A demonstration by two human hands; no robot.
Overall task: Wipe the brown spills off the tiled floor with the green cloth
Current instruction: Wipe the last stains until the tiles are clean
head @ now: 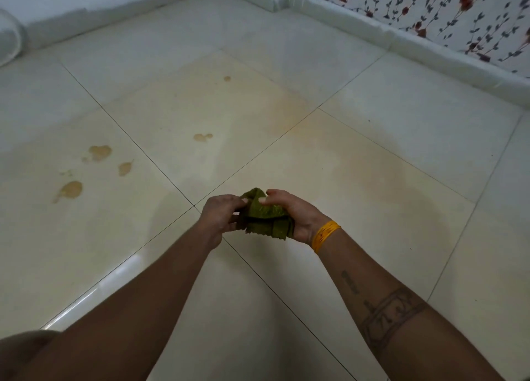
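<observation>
1. Both hands are out in front, above the glossy cream tiled floor (372, 156), with a small crumpled green cloth (265, 218) bunched between them.
2. The left hand (219, 215) has its fingers (239, 201) curled onto the cloth's left edge, pinching it.
3. The right hand (295, 212) grips the other side, thumb pressed on top of the fabric. There's a yellow bangle (325, 235) on that wrist and a dark band tattoo (390, 314) further up the forearm.
4. So the cloth is held off the tiles, not touching them as far as I can see.
5. The brown spills (99, 152) sit well off to the left of the fingers, a cluster of blotches, plus a smaller pale brown splotch (202, 137) ahead of the fingers and a tiny brown dot (227, 78) further beyond.
6. Far ahead and to the right runs a white skirting ledge (372, 27) under floral-patterned wallpaper (459, 4).
</observation>
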